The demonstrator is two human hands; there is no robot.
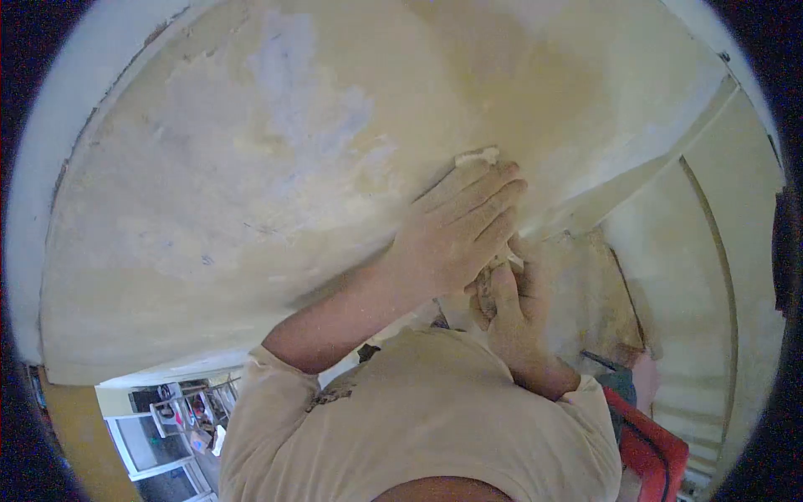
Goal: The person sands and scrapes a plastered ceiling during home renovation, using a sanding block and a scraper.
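Observation:
My left hand (456,222) lies against the yellowish, patchy wall (192,184), its fingers side by side over a thin pale piece (477,156). An edge of that piece sticks out past the fingertips, and the rest is hidden under the hand. Just below and to the right, my right hand (519,301) is closed, with its thumb up, around a small object (488,289) with dark marks, mostly hidden by the fingers. The two hands are very close together, overlapping in view.
On the right, the wall meets a corner and a pale panel (677,243) with a dark groove. A red object (657,452) sits at the lower right. At the lower left are a window-like frame (150,443) and a rack (188,410) with mixed items.

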